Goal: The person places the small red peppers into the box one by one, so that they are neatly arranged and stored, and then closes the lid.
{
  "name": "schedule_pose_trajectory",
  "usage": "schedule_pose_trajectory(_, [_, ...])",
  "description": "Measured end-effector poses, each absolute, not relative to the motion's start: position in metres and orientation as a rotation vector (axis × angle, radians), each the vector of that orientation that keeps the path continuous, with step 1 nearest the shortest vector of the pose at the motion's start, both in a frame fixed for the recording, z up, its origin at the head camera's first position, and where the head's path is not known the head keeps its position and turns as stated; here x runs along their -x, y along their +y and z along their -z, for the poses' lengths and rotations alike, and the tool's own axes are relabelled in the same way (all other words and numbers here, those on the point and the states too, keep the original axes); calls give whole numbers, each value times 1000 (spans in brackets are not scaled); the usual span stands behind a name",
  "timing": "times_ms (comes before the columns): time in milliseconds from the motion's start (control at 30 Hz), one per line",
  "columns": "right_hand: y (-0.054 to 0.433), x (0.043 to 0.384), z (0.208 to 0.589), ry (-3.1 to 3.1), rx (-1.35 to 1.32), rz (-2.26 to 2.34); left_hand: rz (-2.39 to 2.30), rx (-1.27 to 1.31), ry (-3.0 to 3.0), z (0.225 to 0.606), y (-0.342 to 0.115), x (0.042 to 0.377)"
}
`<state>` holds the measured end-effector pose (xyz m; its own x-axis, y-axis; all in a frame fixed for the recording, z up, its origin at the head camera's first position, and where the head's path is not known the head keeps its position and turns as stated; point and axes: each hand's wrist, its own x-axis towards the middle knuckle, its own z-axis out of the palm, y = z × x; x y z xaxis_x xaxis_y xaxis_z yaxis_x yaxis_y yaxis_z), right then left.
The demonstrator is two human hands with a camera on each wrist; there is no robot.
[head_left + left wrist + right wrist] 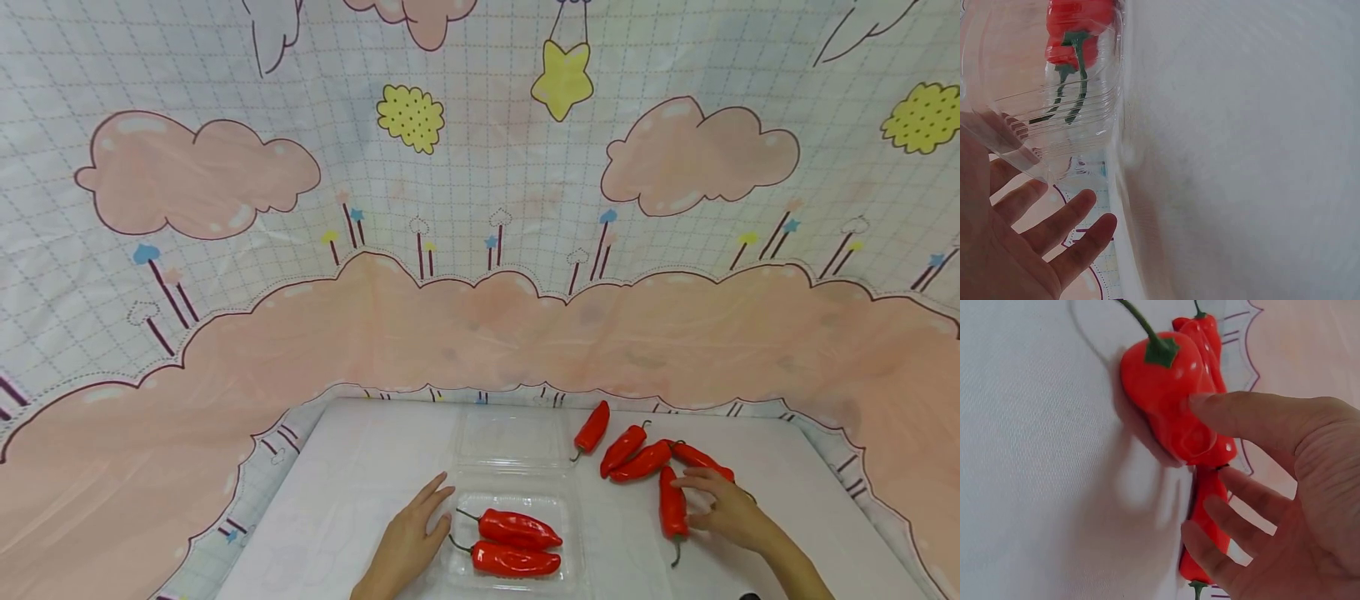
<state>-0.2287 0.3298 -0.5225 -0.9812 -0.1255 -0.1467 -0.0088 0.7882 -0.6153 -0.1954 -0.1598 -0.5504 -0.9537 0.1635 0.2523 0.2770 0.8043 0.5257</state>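
Observation:
Two red peppers (517, 558) with green stems lie side by side in a clear plastic box (573, 533). At the box's left edge is my left hand (408, 537), fingers spread and relaxed, holding nothing; the left wrist view shows its fingers (1060, 225) beside the ridged clear wall. My right hand (723, 508) is over the nearest loose red pepper (672, 504), which lies on the table, stem towards me. In the right wrist view the thumb (1241, 415) touches this pepper (1160, 381), while the other visible fingers stay loosely extended and apart from it.
The box's clear lid (513, 437) lies folded back behind it. Several more red peppers (643, 461) lie at the back right of the white table (360, 450). A patterned cloth (480, 333) with clouds hangs behind the table.

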Motion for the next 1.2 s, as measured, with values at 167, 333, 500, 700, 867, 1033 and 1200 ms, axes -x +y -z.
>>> schedule_pose_trajectory(167, [325,227,520,2814,215,936,862,348,-2790,551,-160,195])
schedule_pose_trajectory(333, [322,229,523,2787,252,898,865,358,-2777,552,-160,195])
schedule_pose_trajectory(500, [319,230,527,2765,281,894,857,360,-2779,552,-160,196])
schedule_pose_trajectory(700, [315,230,528,2775,240,881,861,357,-2789,552,-161,197])
schedule_pose_trajectory(867, [314,231,527,2799,208,853,865,350,-2787,551,-160,196])
schedule_pose_trajectory(1033, [311,232,528,2827,227,840,849,363,-2757,551,-160,196])
schedule_pose_trajectory(1200, [308,234,529,2780,204,871,863,358,-2766,551,-160,196])
